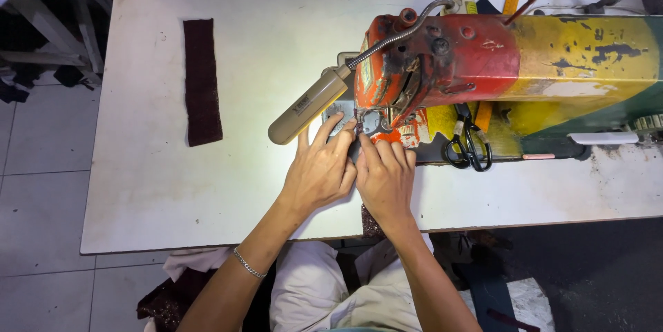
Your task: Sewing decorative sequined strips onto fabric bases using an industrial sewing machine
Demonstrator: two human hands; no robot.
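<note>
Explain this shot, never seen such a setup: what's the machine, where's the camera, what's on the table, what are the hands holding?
There is one picture, taken by a camera worn on the person's head, looking straight down at a white worktable.

The big red, yellow and green body is an old industrial sewing machine, its paint badly chipped. A beige lamp on a flexible gooseneck lights the needle area.

Both hands meet right under the machine's head: the left hand and right hand press their fingertips together at the needle plate. They seem to pinch something small there, but the fingers hide it, so I cannot say what it is. A chain bracelet sits on the left wrist.

Also on the table: a dark maroon fabric strip lying apart on the left, and black-handled scissors against the machine's base.
</note>
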